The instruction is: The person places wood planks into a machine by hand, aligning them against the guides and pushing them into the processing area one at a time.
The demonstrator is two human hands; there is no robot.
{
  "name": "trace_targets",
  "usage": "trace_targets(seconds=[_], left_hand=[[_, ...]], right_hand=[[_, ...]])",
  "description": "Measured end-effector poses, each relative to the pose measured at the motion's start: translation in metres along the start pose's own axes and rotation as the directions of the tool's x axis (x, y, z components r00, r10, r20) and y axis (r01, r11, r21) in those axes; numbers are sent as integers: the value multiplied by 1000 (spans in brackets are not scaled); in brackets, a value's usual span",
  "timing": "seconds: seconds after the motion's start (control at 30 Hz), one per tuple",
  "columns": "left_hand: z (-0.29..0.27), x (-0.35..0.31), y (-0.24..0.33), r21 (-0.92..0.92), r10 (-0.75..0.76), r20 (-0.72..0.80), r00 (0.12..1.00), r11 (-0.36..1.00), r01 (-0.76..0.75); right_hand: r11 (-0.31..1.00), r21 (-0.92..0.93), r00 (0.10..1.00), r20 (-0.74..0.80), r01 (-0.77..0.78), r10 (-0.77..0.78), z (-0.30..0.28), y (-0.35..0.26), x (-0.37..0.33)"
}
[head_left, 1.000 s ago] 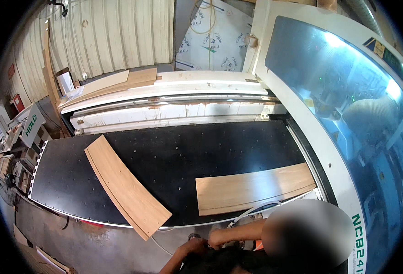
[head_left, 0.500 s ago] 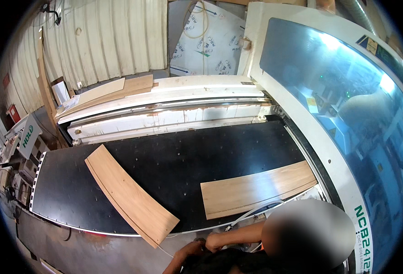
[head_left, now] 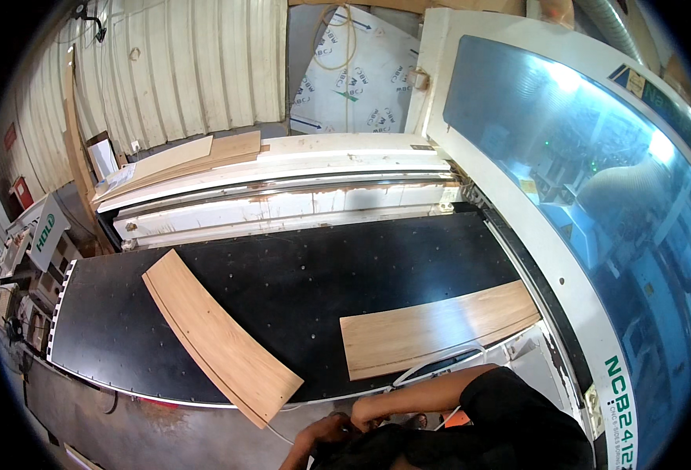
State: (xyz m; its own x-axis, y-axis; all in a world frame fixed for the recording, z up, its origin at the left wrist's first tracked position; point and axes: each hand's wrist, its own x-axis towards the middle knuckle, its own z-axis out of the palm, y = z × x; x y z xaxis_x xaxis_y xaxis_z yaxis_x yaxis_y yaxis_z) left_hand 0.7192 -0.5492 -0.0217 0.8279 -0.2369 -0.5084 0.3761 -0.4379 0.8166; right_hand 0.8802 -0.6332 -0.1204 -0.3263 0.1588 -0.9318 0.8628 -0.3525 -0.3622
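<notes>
My left hand (head_left: 330, 428) and my right hand (head_left: 366, 412) are close together in front of my body, at the near side of the machine bed. Both have curled fingers; whatever is between them is hidden. Just beyond my hands, a curved wooden panel (head_left: 220, 337) lies slantwise on the black bed (head_left: 282, 274), its near end jutting past the front edge. Farther right rests a second curved wooden panel (head_left: 439, 329), with a groove line along its near side. Neither hand touches a panel. A pale hose (head_left: 431, 360) loops between the right panel and my right forearm.
A white machine housing with a blue window (head_left: 573, 149) rises on the right. Behind the bed runs a white beam (head_left: 306, 200) with thin boards (head_left: 181, 157) on its ledge. Equipment (head_left: 43, 243) stands at far left. An orange item (head_left: 457, 417) shows below my right forearm.
The view has shifted slightly, and my right forearm and black sleeve show more fully. My hands stay together at nearly the same place. Both panels still lie on the bed.
</notes>
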Motion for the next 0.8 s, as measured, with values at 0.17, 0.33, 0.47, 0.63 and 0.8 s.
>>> trace_targets(seconds=[0.17,0.33,0.47,0.63,0.8], left_hand=[[3,1,22,0,36,-111,993,999,-36],[14,8,2,-67,28,-149,988,997,-38],[5,7,19,-69,-12,-90,996,998,6],[16,17,-31,-33,52,-132,990,998,-57],[11,31,-28,-101,3,-4,1000,995,-3]], right_hand=[[964,264,995,-88,-15,40,3,49,86],[977,193,996,24,-90,87,-3,-7,-49],[983,180,1000,-6,-25,27,4,4,-33],[986,164,998,-50,44,-36,-2,-18,-31],[998,-64,992,-122,29,-37,12,10,13]])
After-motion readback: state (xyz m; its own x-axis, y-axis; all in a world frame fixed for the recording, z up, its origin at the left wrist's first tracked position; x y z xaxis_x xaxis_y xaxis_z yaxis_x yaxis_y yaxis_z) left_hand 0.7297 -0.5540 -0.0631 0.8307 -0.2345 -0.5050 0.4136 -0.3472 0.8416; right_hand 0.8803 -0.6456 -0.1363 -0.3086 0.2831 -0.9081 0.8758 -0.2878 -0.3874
